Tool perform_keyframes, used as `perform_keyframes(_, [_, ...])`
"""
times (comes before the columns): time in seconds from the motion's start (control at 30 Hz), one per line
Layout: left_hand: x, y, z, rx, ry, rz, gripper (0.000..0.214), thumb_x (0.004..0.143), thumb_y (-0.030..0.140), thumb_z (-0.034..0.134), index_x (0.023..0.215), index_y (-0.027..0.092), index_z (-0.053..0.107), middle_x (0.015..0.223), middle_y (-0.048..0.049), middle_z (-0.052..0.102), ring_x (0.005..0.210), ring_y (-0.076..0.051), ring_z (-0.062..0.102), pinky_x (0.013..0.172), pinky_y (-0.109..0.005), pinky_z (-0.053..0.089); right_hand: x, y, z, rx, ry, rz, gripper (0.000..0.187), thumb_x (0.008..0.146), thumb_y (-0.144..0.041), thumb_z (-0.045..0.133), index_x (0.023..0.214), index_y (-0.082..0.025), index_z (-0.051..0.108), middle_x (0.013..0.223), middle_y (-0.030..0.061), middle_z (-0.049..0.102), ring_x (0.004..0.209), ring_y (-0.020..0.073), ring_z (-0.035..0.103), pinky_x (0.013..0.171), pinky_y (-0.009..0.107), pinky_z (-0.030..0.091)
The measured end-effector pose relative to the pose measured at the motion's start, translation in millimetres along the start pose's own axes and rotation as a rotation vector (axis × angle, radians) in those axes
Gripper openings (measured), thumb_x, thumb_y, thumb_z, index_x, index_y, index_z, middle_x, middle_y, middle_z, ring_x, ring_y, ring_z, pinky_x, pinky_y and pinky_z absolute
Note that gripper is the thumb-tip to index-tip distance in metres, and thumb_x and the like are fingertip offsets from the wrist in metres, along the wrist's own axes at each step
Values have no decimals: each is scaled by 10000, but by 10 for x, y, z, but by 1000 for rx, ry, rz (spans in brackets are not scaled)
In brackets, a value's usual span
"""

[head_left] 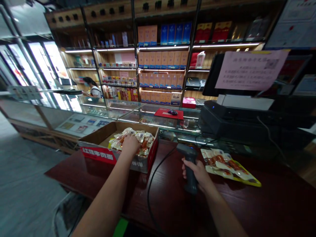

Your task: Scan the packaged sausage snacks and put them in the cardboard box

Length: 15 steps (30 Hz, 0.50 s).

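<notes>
My right hand (196,172) is wrapped round the handle of a black barcode scanner (189,152), its head tilted up and pointing away to the left. A black cable loops across the table from it. My left hand (130,144) reaches into an open cardboard box (98,154) with red printed sides and rests on the food packets (146,138) inside. Its fingertips are hidden, so whether they grip a packet is unclear. The packets are clear, with reddish-brown food. To the right of the scanner, several similar packets (222,161) lie on the table, with a yellow edge beneath them.
The dark red wooden table (168,194) meets a glass display counter (123,110). A mouse (172,112) sits on a red mat (160,113). A monitor with a pink notice (244,70) stands at right. Another person (95,89) is behind the far counter; stocked shelves (161,69) line the wall.
</notes>
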State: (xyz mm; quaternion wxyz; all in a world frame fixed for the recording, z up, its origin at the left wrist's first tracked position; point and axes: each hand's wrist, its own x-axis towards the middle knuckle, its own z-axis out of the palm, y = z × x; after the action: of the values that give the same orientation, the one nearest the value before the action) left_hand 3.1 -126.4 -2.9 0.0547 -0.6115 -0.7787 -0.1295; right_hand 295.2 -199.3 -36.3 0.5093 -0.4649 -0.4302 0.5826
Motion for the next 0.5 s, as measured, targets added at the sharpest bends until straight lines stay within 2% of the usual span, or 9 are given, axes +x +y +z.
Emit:
perform_keyframes(0.1, [-43,22,45,-8,4,-4,368,638,419,630,854,121,649,994,-211,619,985,-321,553,797,-366,434,29,68,-38,3,38,-1,302,607,-344,707,786,-130,592,506,-12,586,392,129,549,364,239,463])
perform_keyframes(0.2, [-81,59,-13,-118,39,-79,361,671,417,602,887,128,611,978,-194,626,936,-317,579,753,-368,442,37,125,-82,21,48,-9,306,619,-340,706,808,-131,588,522,-12,591,405,127,554,377,240,471])
perform_keyframes(0.3, [-108,107,-125,-347,179,-160,368,701,407,595,970,160,556,937,-138,645,898,-282,600,751,-364,443,39,163,-114,38,40,-9,323,623,-345,711,830,-134,581,537,-12,595,414,124,557,386,239,473])
perform_keyframes(0.37, [-134,192,-184,-594,281,-129,404,677,372,638,1013,176,531,944,-102,648,906,-247,602,775,-346,444,37,172,-128,46,31,-25,332,619,-347,716,834,-134,580,543,-13,594,416,124,557,389,239,473])
perform_keyframes(0.4, [-155,261,-196,-765,286,-95,422,660,349,660,1021,176,525,945,-89,650,894,-229,607,777,-334,449,33,171,-133,50,28,-35,334,616,-346,718,835,-134,582,544,-14,592,416,124,556,389,238,472])
perform_keyframes(0.43, [-183,349,-191,-965,245,-55,441,645,331,676,1026,171,522,938,-82,653,869,-213,614,768,-323,457,28,166,-137,56,28,-44,337,614,-346,719,839,-135,584,545,-15,591,416,123,554,388,237,471])
perform_keyframes(0.5, [-259,570,-117,-1381,59,23,481,620,316,695,1035,155,514,914,-77,662,795,-192,627,732,-317,476,12,150,-146,70,36,-57,342,611,-347,718,847,-138,586,545,-18,590,414,122,551,384,234,466])
